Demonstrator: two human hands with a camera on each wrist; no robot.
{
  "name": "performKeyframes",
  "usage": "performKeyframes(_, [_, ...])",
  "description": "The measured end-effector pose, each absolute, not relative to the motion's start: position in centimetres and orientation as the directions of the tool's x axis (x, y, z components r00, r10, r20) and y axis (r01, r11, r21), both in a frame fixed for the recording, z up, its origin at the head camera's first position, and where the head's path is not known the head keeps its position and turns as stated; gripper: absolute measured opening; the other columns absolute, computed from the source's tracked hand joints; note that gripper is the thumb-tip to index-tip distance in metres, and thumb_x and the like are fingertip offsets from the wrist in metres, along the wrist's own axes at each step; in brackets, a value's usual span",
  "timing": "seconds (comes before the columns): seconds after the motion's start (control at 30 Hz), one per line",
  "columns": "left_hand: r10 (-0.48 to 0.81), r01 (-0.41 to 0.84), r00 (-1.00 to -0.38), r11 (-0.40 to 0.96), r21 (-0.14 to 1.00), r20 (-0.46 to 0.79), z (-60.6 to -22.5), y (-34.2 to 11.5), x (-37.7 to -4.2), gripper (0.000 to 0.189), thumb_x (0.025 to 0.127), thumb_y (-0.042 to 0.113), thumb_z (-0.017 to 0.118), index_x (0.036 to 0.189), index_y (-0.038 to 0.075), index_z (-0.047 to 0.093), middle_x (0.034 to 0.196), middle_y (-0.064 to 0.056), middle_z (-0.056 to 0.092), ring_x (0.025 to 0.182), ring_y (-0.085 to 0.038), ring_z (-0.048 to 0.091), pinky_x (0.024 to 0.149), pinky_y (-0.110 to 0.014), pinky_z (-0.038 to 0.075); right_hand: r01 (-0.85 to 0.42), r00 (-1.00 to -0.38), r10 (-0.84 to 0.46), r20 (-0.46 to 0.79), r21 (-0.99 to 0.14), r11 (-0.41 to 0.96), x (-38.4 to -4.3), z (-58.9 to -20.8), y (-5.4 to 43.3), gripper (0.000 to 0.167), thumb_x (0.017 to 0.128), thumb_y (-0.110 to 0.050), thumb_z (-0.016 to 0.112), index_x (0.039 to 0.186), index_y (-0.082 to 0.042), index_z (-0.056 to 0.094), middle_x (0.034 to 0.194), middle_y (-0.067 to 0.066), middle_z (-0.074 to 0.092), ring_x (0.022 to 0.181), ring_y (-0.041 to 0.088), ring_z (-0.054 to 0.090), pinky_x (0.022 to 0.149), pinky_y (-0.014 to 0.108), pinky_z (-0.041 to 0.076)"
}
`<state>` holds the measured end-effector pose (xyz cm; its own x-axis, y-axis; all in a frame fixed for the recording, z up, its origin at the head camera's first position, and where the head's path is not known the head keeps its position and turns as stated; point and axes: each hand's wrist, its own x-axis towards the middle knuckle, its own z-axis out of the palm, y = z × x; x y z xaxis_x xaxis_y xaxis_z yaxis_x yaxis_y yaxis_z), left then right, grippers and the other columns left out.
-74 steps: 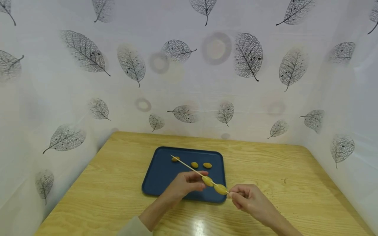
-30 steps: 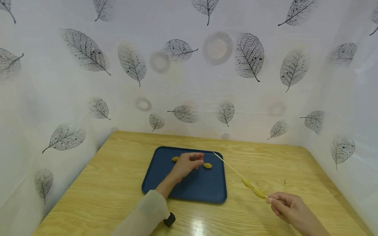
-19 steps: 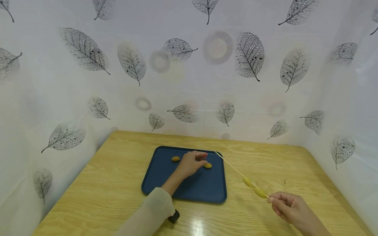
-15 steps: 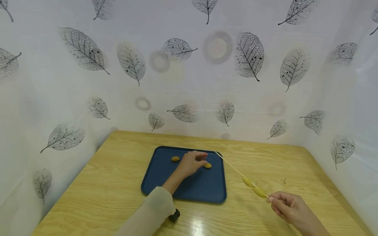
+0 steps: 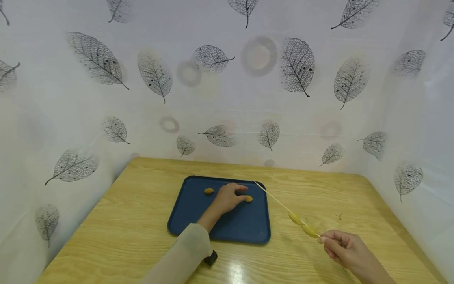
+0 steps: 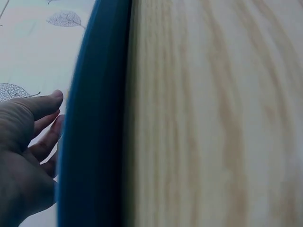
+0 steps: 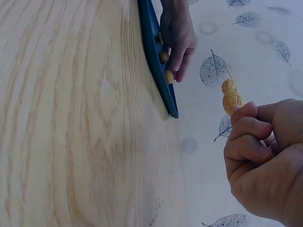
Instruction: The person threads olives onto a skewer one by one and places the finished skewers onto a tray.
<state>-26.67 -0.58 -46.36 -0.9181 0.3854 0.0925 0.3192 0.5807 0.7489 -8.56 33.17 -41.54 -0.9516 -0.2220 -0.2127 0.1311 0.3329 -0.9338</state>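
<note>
My right hand [image 5: 344, 248] pinches the near end of a thin wooden skewer [image 5: 274, 200], right of the tray. Threaded near my fingertips are two oval yellow pieces [image 5: 309, 231], wrinkled like dates in the right wrist view. The skewer's bare tip points away to the left, overlapping the tray's back right corner. My left hand [image 5: 227, 197] is over the blue tray [image 5: 244, 232], thumb and fingers apart. Its thumb tip is right at the rightmost loose oval piece [image 5: 249, 199]. Another loose piece [image 5: 209, 191] lies to the left; a middle one [image 7: 164, 56] shows in the right wrist view.
The tray lies on a light wooden table [image 5: 142, 213]. A white sheet [image 5: 220, 94] printed with leaves stands behind and at both sides. A small black object [image 5: 211, 258] sits at my left cuff. The tray's edge fills part of the left wrist view.
My right hand has carried the skewer rightward, away from the tray. The left hand has left the skewer and moved to the tray's back, then shifted right toward the rightmost loose piece.
</note>
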Motion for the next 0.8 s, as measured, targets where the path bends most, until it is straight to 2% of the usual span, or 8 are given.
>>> performKeyframes(0.13, [0.386, 0.326, -0.918, 0.602, 0.729, 0.091, -46.58, -0.63, -26.77, 0.037, 0.096, 0.027, 0.076, 0.129, 0.010, 0.073, 0.128, -0.006, 0.071, 0.129, -0.031, 0.057, 0.119, -0.065, 0.025, 0.133, -0.951, -0.220, -0.216, -0.932, 0.338, -8.57, -41.57, 33.09, 0.037, 0.111, -0.021, 0.051, 0.095, 0.012, 0.056, 0.067, -0.004, 0.050, 0.050, 0.016, 0.028, 0.042, 0.038, 0.029])
performKeyframes(0.23, [0.388, 0.323, -0.918, 0.617, 0.717, 0.080, -46.72, -0.61, -26.85, 0.037, 0.096, 0.026, 0.077, 0.129, 0.011, 0.074, 0.128, -0.005, 0.071, 0.129, -0.030, 0.058, 0.119, -0.068, 0.021, 0.135, -0.951, -0.219, -0.219, -0.929, 0.344, -8.58, -41.53, 33.05, 0.037, 0.111, -0.021, 0.050, 0.096, 0.012, 0.056, 0.067, -0.004, 0.050, 0.050, 0.018, 0.028, 0.042, 0.037, 0.029])
performKeyframes(0.47, [0.392, 0.333, -0.917, 0.646, 0.687, 0.076, -46.65, -0.43, -26.86, 0.034, 0.093, 0.022, 0.080, 0.125, 0.011, 0.077, 0.123, -0.005, 0.073, 0.125, -0.030, 0.060, 0.115, -0.063, 0.029, 0.152, -0.949, -0.209, -0.237, -0.922, 0.356, -8.68, -41.39, 32.97, 0.037, 0.111, -0.023, 0.051, 0.100, 0.013, 0.058, 0.067, -0.003, 0.051, 0.049, 0.019, 0.028, 0.042, 0.034, 0.031])
performKeyframes(0.8, [0.388, 0.374, -0.914, 0.701, 0.607, 0.114, -47.42, 0.05, -27.23, 0.021, 0.092, 0.024, 0.080, 0.113, 0.018, 0.082, 0.116, 0.000, 0.075, 0.120, -0.027, 0.061, 0.106, -0.057, 0.039, 0.139, -0.949, -0.219, -0.225, -0.927, 0.349, -8.64, -41.58, 33.17, 0.038, 0.111, -0.021, 0.051, 0.101, 0.014, 0.057, 0.068, -0.003, 0.051, 0.050, 0.017, 0.029, 0.042, 0.037, 0.030])
